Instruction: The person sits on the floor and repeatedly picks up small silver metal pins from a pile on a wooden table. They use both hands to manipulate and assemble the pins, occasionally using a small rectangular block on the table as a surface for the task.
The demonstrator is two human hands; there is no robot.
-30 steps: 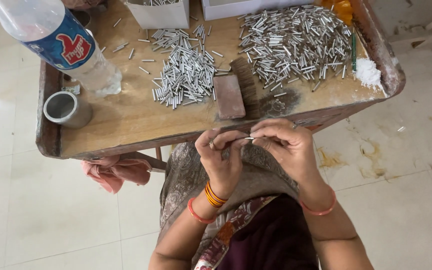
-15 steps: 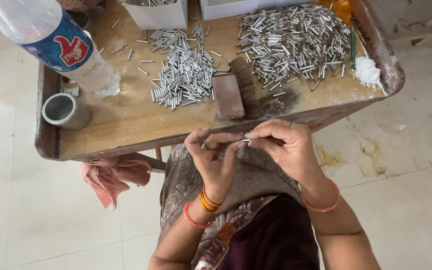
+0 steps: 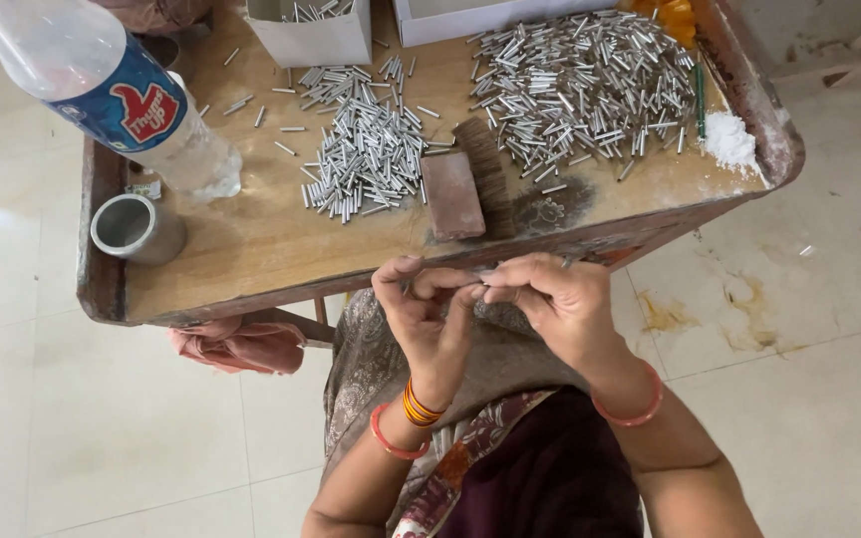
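1. Just off the near edge of the wooden tray table (image 3: 251,249), we hold a small thin metal piece (image 3: 478,271) between our two hands; it is mostly hidden by fingertips, so we can only make out a short silvery sliver.
2. Our left hand (image 3: 429,314) has its fingers curled and pinched on one end of that piece, thumb against the forefinger.
3. Our right hand (image 3: 555,299) pinches the other end, fingers bent in close, its fingertips touching those of the left.
4. We see the piece lying roughly level, its long axis running left to right along the table's near edge; which end is which we cannot tell.
5. On the table, a loose heap of short silver tubes (image 3: 366,149) lies near the middle, most of them pointing from the near edge to the far edge.
6. A larger, more jumbled pile of tubes (image 3: 585,90) fills the far right part, pointing every way.
7. A brush with a reddish-brown block back (image 3: 453,194) rests between the two heaps, close to the near edge.
8. At the left edge stands a small open metal cup (image 3: 137,227), and a clear plastic bottle with a blue label (image 3: 102,90) leans over the far left corner.
9. White powder (image 3: 729,139) sits by the right rim, and two white cardboard boxes (image 3: 316,30) stand along the far edge.
10. Below the table we see pale floor tiles (image 3: 102,428), stained on the right, and a pink cloth (image 3: 241,344) hanging under the near edge.
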